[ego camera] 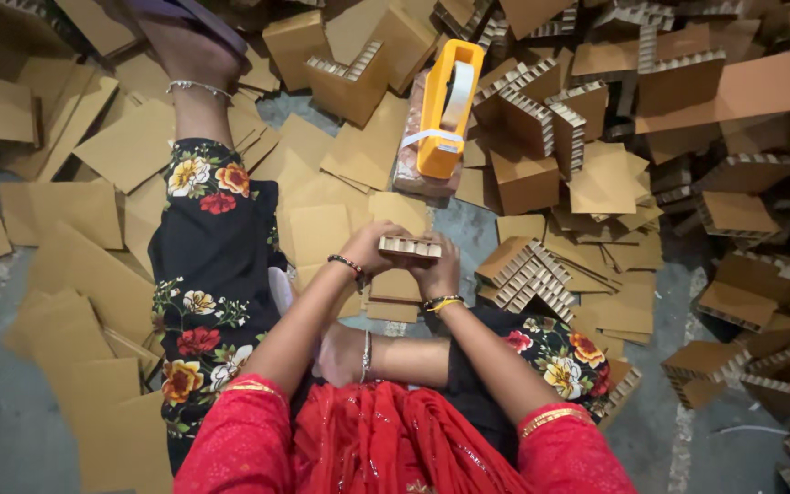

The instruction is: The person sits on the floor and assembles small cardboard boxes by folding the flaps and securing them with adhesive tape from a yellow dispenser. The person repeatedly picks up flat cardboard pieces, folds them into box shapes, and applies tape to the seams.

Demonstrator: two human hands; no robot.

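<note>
Seemingly mid-assembly: person seated on the concrete floor, legs out in dark floral trousers, both hands raised together over the lap; left hand and right hand each closed round an end of a small corrugated cardboard block, fingers curled over its edges, thumbs hidden beneath, so grip reads as a two-sided pinch; block held level, fluted edge facing up toward the camera, clear of the floor and just above a short stack of flat cardboard squares lying between the knees; beaded bracelets on both wrists, red sleeves at the bottom of view. Judgement on step: pieces are being pressed or squared into a block, not yet taped; no tape visible on the held piece. Orange tape dispenser stands ahead of the hands, resting on a patterned packet, well apart from both; next move would likely call for freeing one hand while the other keeps the layers aligned, since loose layers could slip. Surroundings: finished fluted blocks just to the right of the hands; larger heap of folded cardboard corner pieces beyond; flat sheets scattered to the left.
</note>
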